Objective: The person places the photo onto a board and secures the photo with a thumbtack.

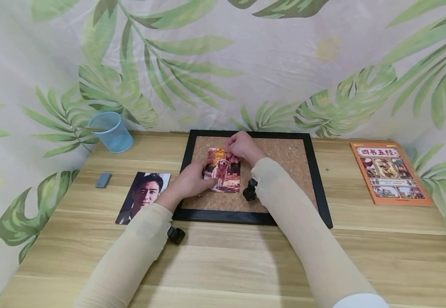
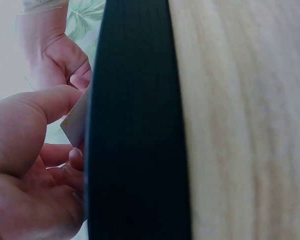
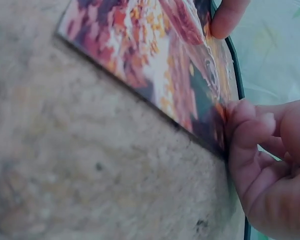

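Note:
A photo of a golden dog [image 1: 221, 171] lies over the left part of a black-framed cork board [image 1: 280, 171]. My left hand [image 1: 193, 179] holds the photo along its left side, thumb lower and fingers higher. The left wrist view shows the photo's pale corner [image 2: 76, 120] between thumb and fingers. At the photo's upper right corner, my right hand [image 1: 244, 149] has curled fingers pinching. In the right wrist view, the fingertips [image 3: 240, 112] meet at that corner; whether they hold something small is hidden. Small clear bits [image 1: 293, 147], maybe pins, sit on the cork.
Left of the board lies a portrait photo [image 1: 144, 194], partly beneath my left forearm. A blue-grey block [image 1: 103, 180] and a blue mesh cup [image 1: 116, 134] with a thin stick are farther left. An orange book [image 1: 392, 173] lies at the right. A leaf-patterned curtain hangs behind the table.

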### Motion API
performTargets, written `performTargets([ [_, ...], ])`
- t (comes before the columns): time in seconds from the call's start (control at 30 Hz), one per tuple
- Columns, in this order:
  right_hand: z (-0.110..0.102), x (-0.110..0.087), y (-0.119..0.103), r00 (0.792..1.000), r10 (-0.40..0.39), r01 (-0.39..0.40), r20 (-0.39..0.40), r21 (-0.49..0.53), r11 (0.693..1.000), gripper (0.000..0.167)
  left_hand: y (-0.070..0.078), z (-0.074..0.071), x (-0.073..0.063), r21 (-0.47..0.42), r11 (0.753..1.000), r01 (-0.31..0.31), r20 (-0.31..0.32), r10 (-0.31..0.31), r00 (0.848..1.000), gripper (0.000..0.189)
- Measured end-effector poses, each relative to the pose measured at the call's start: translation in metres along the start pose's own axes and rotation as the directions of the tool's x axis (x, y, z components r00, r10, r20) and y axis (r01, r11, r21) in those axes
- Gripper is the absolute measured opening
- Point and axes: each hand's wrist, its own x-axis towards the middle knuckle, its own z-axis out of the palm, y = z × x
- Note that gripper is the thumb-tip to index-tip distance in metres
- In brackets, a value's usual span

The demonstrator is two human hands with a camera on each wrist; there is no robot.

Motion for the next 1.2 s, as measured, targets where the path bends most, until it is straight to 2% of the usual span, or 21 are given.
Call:
performTargets([
  [0.1,-0.002,-0.001,0.003,1.000,0.012,-0.012,0.001,0.007,1.000,0.012,0.010,-0.004,-0.004,-0.004,1.000,0.013,0.011,-0.013,1.000,0.079],
  [0.3,-0.004,0.002,0.008,1.000,0.021,-0.021,-0.004,0.020,1.000,0.012,-0.007,0.006,0.007,-0.004,1.000,0.003,-0.009,-0.004,1.000,0.083],
  [0.33,-0.004,0.003,0.008,1.000,0.025,-0.025,-0.010,0.023,0.999,0.011,-0.008,0.007,0.007,-0.009,1.000,0.012,-0.005,-0.012,1.000,0.083],
  [0.4,-0.004,0.003,0.008,0.999,0.034,-0.034,-0.018,0.030,0.999,0.012,0.001,0.003,0.004,-0.007,1.000,0.023,0.006,-0.023,1.000,0.082],
  [0.57,-0.003,0.004,0.007,0.996,0.080,-0.078,-0.036,0.038,0.996,0.016,-0.001,0.005,0.004,0.007,0.999,0.038,-0.014,-0.038,0.999,0.079],
  [0.67,-0.002,0.004,0.006,0.995,0.090,-0.089,-0.039,0.018,0.996,0.015,-0.011,0.013,0.007,0.066,0.996,0.057,-0.042,-0.054,0.998,0.081],
  [0.77,-0.002,0.004,0.006,0.997,0.070,-0.069,-0.028,0.011,0.998,0.015,0.002,0.010,-0.002,0.147,0.986,0.083,-0.060,-0.075,0.995,0.078],
  [0.9,-0.005,0.000,0.007,1.000,0.025,-0.025,0.016,0.053,0.998,0.016,0.027,-0.002,-0.019,0.240,0.967,0.079,-0.067,-0.065,0.996,0.071],
  [1.03,-0.009,-0.006,0.009,0.999,-0.002,-0.003,0.049,0.094,0.996,0.022,0.034,-0.006,-0.028,0.278,0.959,0.053,-0.078,-0.033,0.996,0.067],
  [1.2,-0.016,-0.018,0.013,0.998,-0.035,0.029,0.045,0.115,0.993,0.032,0.033,-0.011,-0.034,0.246,0.969,0.020,-0.093,0.003,0.996,0.062],
])
